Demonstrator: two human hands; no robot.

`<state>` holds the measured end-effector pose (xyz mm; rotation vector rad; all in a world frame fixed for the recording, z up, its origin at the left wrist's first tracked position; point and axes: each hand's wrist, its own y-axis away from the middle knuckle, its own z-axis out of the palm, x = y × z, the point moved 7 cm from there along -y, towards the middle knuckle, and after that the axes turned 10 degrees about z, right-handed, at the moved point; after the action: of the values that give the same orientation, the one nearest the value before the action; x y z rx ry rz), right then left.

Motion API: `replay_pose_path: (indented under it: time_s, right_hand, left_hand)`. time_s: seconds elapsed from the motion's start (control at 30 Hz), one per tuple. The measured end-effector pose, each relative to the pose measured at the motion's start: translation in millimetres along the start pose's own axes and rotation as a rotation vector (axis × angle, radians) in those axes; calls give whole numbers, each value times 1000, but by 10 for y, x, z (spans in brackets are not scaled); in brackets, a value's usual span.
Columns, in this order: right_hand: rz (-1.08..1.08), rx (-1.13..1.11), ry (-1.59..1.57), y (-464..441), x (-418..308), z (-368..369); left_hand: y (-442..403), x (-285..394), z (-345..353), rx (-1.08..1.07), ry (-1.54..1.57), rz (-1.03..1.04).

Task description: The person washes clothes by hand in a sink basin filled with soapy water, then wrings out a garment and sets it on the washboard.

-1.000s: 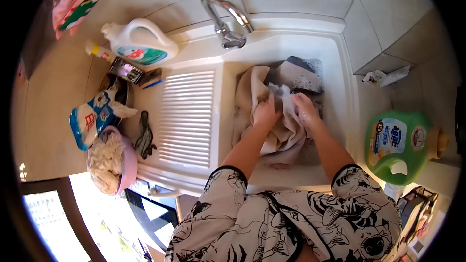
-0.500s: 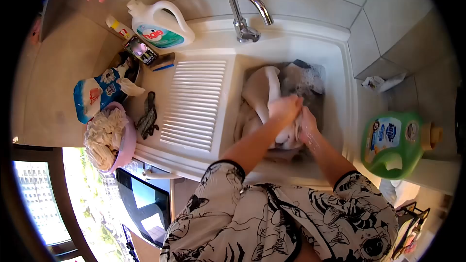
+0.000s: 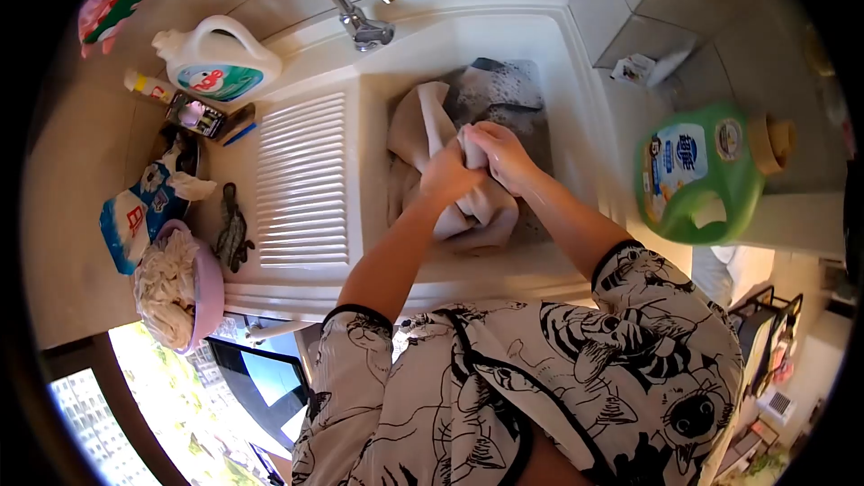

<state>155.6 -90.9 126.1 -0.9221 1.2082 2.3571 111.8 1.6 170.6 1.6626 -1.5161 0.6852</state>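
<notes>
A wet beige garment (image 3: 494,210) lies bunched in the soapy water of the white sink (image 3: 556,45). My left hand (image 3: 449,173) is closed round a fold of it. Beside it, my right hand (image 3: 500,155) grips another part of the same garment, fingers wrapped round the raised cloth. The two hands almost touch, and the rest of the garment spreads to the left and below them. Behind the hands, a dark grey cloth (image 3: 490,90) sits half under suds.
Left of the basin is a ribbed washboard (image 3: 302,182), with a dark cloth strip (image 3: 233,228) and a pink basin (image 3: 210,291) of pale clothes farther left. A white detergent bottle (image 3: 220,58) and chrome faucet (image 3: 364,27) stand behind; a green detergent jug (image 3: 702,175) is at right.
My view has shifted, so the sink sits farther left. My right hand has moved up onto the cloth and now holds a raised fold, with more of the garment gathered below.
</notes>
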Motion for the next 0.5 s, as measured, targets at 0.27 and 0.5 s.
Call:
replay_pose_path:
  time_s: [0.27,0.5]
  right_hand:
    - [-473,236,628,367,-309,-442]
    - [-376,288,1206,286,438,39]
  left_hand:
    - [-20,503,-856,542,303,106]
    - [111,1252,-1404,752,947,243]
